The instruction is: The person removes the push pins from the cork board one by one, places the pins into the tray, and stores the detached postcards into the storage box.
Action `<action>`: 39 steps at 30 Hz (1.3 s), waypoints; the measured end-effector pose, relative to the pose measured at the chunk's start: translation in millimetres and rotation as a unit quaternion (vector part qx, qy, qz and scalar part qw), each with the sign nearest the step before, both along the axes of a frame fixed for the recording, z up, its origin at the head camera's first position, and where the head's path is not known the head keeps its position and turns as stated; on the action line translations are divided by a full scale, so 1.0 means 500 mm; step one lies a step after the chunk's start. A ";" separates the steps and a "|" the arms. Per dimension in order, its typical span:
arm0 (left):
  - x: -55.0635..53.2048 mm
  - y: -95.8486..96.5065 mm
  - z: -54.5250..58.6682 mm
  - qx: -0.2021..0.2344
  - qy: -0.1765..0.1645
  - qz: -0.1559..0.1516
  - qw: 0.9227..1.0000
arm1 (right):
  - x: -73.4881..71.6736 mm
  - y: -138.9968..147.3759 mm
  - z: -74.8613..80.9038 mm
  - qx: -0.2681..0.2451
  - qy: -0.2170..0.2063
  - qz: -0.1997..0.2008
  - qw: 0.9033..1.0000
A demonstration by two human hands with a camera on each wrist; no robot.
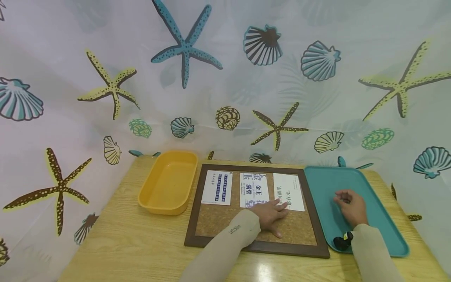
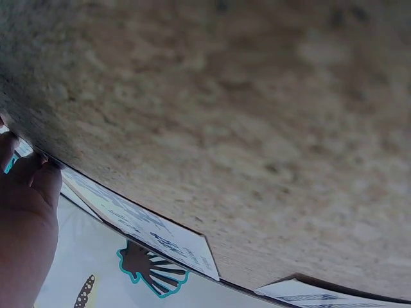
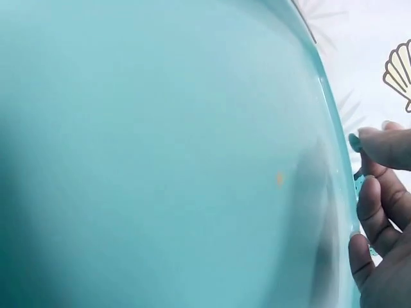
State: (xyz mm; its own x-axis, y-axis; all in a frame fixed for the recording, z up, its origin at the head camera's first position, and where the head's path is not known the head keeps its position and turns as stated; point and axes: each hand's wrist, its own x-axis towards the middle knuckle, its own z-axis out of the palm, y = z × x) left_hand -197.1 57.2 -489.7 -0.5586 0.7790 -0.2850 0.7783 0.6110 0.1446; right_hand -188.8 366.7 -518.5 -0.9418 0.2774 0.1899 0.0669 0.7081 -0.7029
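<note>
A brown-framed cork board [image 1: 218,221] lies on the table with three printed cards along its upper part: a left card [image 1: 214,178], a middle card [image 1: 246,197] and a right card [image 1: 294,190]. My left hand [image 1: 270,215] rests on the board with fingers spread, its fingertips over the lower edge of the right card. Above the teal tray [image 1: 324,186], my right hand [image 1: 354,207] has its fingers curled. In the right wrist view, thumb and index finger pinch a small green push pin [image 3: 354,142].
A yellow plastic basket [image 1: 163,210] stands left of the board on the wooden table [image 1: 123,243]. The teal tray borders the board's right side. Behind the table hangs a white curtain [image 1: 211,94] printed with starfish and shells. A small black device [image 1: 341,243] sits at my right wrist.
</note>
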 end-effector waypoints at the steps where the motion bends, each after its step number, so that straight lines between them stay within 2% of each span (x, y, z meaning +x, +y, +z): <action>1: 0.000 0.000 0.000 0.000 -0.001 0.001 1.000 | 0.003 0.001 -0.001 0.001 -0.002 0.003 1.000; 8: 0.001 0.000 -0.001 0.005 -0.009 0.006 1.000 | 0.017 0.008 -0.003 0.002 -0.018 0.020 1.000; 14: 0.001 -0.001 -0.001 0.006 -0.007 0.004 1.000 | 0.025 0.010 0.000 0.000 -0.039 0.014 0.999; 28: 0.013 -0.005 0.020 0.004 -0.001 0.005 1.000 | 0.032 0.009 0.011 -0.020 -0.043 0.007 0.999; 39: 0.010 -0.005 0.018 0.001 -0.002 0.003 1.000 | 0.039 0.001 0.029 -0.020 -0.043 0.005 0.999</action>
State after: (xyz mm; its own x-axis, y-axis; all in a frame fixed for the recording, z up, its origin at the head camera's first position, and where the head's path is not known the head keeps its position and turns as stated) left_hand -191.9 54.6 -480.5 -0.5617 0.7763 -0.2863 0.7741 0.6152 0.1493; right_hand -169.2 367.4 -504.2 -0.9569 0.2734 0.0974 0.1211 0.6810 -0.7222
